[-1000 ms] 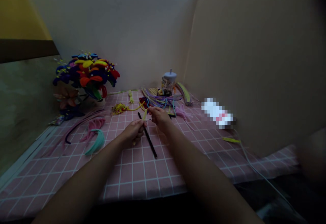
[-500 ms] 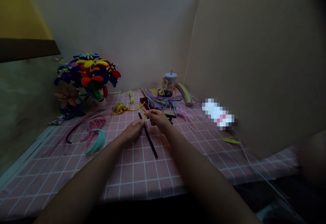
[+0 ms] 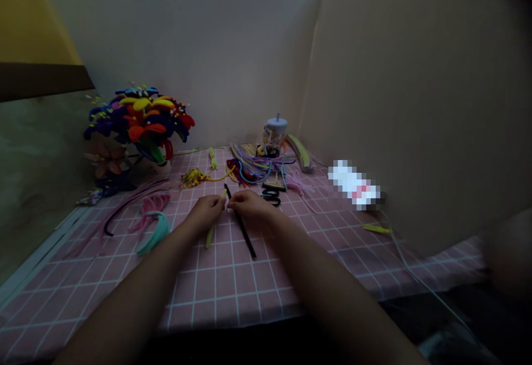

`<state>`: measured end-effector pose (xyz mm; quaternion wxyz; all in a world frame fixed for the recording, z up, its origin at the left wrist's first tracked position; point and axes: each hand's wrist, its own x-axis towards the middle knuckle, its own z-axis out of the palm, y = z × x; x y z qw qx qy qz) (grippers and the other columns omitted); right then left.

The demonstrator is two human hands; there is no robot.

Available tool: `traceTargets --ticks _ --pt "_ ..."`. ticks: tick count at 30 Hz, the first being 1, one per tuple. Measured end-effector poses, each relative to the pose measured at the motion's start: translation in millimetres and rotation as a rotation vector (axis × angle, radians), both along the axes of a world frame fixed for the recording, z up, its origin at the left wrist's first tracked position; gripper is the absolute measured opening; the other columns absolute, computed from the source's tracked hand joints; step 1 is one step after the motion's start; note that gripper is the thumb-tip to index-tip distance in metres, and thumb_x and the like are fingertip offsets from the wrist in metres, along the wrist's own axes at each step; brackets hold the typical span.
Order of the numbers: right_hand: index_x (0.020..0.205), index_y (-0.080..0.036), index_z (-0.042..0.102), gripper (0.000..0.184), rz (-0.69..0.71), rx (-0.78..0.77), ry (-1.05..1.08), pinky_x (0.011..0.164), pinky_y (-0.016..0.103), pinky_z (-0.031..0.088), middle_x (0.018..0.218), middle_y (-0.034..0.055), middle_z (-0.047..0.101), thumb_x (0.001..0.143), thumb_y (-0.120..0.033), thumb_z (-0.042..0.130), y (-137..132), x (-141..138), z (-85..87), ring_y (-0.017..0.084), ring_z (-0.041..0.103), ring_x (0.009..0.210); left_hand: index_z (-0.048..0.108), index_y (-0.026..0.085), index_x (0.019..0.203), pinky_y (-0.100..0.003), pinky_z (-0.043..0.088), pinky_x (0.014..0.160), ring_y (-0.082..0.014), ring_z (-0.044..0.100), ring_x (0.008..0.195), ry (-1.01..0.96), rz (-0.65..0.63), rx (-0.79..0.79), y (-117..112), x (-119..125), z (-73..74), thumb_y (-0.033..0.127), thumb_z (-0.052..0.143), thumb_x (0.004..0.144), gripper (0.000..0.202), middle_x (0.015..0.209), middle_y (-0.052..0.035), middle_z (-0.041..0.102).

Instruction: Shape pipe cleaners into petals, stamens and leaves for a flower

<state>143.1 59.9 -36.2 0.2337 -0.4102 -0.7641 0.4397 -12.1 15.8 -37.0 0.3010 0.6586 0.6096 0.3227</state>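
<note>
Left hand (image 3: 204,214) fingers closed on yellow pipe cleaner (image 3: 209,236); right hand (image 3: 249,204) fingers' hold unclear; a loose pinch could drop it onto the black pipe cleaner (image 3: 243,227) just beside.

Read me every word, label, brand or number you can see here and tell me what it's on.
No text can be read: the white-and-pink item on the right is pixelated, and the printed pattern on the lidded cup is too small and dim to read.

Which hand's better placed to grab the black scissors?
Right, probably: the right hand sits closest to the black scissors, with nothing visible between them. The left hand is farther away, with the right hand and black pipe cleaner in its path.
</note>
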Motion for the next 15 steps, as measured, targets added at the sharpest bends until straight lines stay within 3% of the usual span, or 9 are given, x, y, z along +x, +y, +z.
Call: traceTargets --ticks 2,6,11,15 --pt "0.074 -0.012 0.064 0.018 0.032 0.076 -0.104 0.053 0.018 0.033 0.062 -0.002 0.056 0.073 -0.026 0.053 -1.9 0.6 1.7 0.008 0.047 0.057 0.055 0.017 0.062 -0.024 0.037 0.057 -0.0147 0.052 0.06 0.161 -0.021 0.104 2.7 -4.5 -0.5 0.044 0.036 0.082 0.038 0.058 -0.001 0.054" --pt "0.076 -0.012 0.066 0.019 0.022 0.251 -0.325 0.055 0.019 0.032 0.069 0.0021 0.062 0.074 -0.023 0.051 -4.8 7.3 10.4 0.01 0.052 0.064 0.059 0.017 0.068 -0.025 0.034 0.057 -0.016 0.054 0.064 0.358 -0.005 0.12 2.4 -9.8 0.8 0.043 0.035 0.083 0.04 0.066 -0.0045 0.061" --pt "0.083 -0.014 0.067 0.027 -0.123 0.328 -0.539 0.058 0.022 0.034 0.08 0.0067 0.066 0.079 -0.031 0.047 5.0 25.9 19.5 0.013 0.055 0.068 0.061 0.017 0.078 -0.026 0.035 0.061 -0.0188 0.058 0.072 0.572 0.065 0.092 3.5 -21.9 5.1 0.041 0.037 0.083 0.034 0.08 -0.0094 0.065" --pt "0.092 -0.017 0.066 0.029 -0.26 0.332 -0.648 0.066 0.025 0.038 0.091 0.009 0.066 0.08 -0.033 0.044 12.3 37.6 24.5 0.019 0.059 0.082 0.06 0.017 0.089 -0.026 0.04 0.069 -0.0205 0.06 0.083 0.619 0.131 -0.005 7.5 -33.8 7.2 0.038 0.04 0.083 0.03 0.092 -0.0119 0.066"
